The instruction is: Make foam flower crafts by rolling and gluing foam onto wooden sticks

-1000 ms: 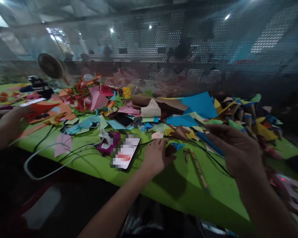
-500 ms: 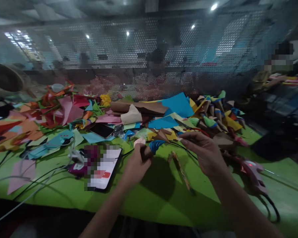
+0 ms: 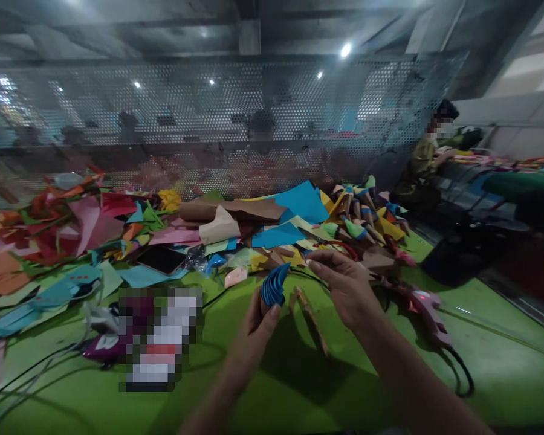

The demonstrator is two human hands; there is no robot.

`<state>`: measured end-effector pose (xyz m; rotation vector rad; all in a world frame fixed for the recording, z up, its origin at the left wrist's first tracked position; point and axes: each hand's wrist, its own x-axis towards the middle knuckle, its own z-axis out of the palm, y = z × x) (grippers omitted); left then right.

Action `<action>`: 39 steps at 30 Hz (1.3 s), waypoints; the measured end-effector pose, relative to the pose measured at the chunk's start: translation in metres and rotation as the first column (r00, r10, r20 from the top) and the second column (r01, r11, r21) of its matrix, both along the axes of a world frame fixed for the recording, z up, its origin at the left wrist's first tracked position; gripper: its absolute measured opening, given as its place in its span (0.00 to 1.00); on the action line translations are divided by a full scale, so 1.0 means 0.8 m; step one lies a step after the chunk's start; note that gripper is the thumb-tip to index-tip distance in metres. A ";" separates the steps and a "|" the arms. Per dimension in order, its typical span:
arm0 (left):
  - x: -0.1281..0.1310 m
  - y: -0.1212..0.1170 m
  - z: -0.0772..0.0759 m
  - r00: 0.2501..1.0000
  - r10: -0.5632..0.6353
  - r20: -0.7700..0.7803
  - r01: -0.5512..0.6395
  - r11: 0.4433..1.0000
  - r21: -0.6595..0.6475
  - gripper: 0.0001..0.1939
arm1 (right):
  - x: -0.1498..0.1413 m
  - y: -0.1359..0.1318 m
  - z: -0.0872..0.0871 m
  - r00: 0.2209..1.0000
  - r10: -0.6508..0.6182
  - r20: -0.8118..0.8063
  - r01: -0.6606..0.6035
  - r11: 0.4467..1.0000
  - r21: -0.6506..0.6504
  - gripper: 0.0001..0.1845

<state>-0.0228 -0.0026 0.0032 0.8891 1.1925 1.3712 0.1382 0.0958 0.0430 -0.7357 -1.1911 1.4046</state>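
Note:
My left hand (image 3: 260, 317) is closed around a small rolled piece of layered blue paper (image 3: 274, 285), whose pointed tip leans up and to the right. My right hand (image 3: 344, 284) is raised a little to the right of it, thumb and fingertips pinched together. A tiny bluish scrap seems to show at those fingertips, too small to name. The two hands are apart. Below and between them a thin brown stick-like thing (image 3: 312, 320) lies on the green table (image 3: 362, 399). To the right of my right hand lies a pink glue gun (image 3: 428, 311) with a red light.
Coloured paper sheets (image 3: 95, 217) pile up along the back, with paper cones (image 3: 353, 211) at the right. Red-handled scissors (image 3: 342, 244) lie behind my right hand. A dark phone (image 3: 161, 260), a blurred-out phone (image 3: 170, 344) and cables are leftward. A person (image 3: 428, 151) sits far right.
The view has swung right, so the scene sits further left. My left hand has tipped the blue paper piece upward; its tip pointed rightward before. My right hand is still pinched.

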 end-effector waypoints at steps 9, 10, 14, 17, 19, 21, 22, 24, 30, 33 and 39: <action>-0.005 -0.004 -0.011 0.988 -0.143 -0.066 0.146 0.988 0.041 0.39 | -0.013 -0.010 0.001 0.999 0.030 -0.034 -0.032 0.996 -0.084 0.12; -0.005 -0.004 -0.012 0.986 -0.151 -0.068 0.154 0.987 0.038 0.39 | -0.013 -0.010 0.001 0.999 0.033 -0.035 -0.036 0.996 -0.087 0.12; -0.003 -0.005 -0.014 0.984 -0.155 -0.083 0.158 0.987 0.030 0.36 | -0.013 -0.009 -0.003 0.998 0.050 -0.043 -0.054 0.992 -0.114 0.12; -0.002 -0.007 -0.012 0.986 -0.140 -0.090 0.143 0.990 0.020 0.35 | -0.014 -0.010 -0.006 0.996 0.062 -0.057 -0.069 0.989 -0.128 0.12; -0.002 -0.007 -0.011 0.985 -0.139 -0.098 0.142 0.990 0.021 0.35 | -0.014 -0.010 -0.007 0.996 0.067 -0.065 -0.075 0.989 -0.125 0.12; -0.003 -0.007 -0.011 0.983 -0.144 -0.112 0.147 0.989 0.027 0.35 | -0.015 -0.011 -0.007 0.996 0.067 -0.064 -0.074 0.990 -0.124 0.12; -0.004 -0.007 -0.011 0.982 -0.148 -0.119 0.152 0.988 0.029 0.35 | -0.015 -0.011 -0.007 0.996 0.067 -0.061 -0.074 0.989 -0.126 0.12; -0.004 -0.008 -0.010 0.980 -0.154 -0.126 0.159 0.987 0.029 0.36 | -0.015 -0.011 -0.007 0.996 0.064 -0.056 -0.071 0.988 -0.138 0.13; -0.003 -0.011 -0.005 0.987 -0.090 -0.130 0.094 0.995 0.026 0.36 | -0.017 -0.013 -0.004 0.997 0.061 -0.054 -0.068 0.986 -0.153 0.15; -0.003 -0.012 -0.005 0.989 -0.070 -0.133 0.070 0.998 -0.011 0.37 | -0.018 -0.015 -0.002 0.996 0.069 -0.054 -0.077 0.984 -0.162 0.15; -0.002 -0.012 -0.003 0.987 -0.058 -0.151 0.057 0.998 -0.016 0.36 | -0.019 -0.017 -0.002 0.998 0.054 -0.034 -0.058 0.987 -0.152 0.16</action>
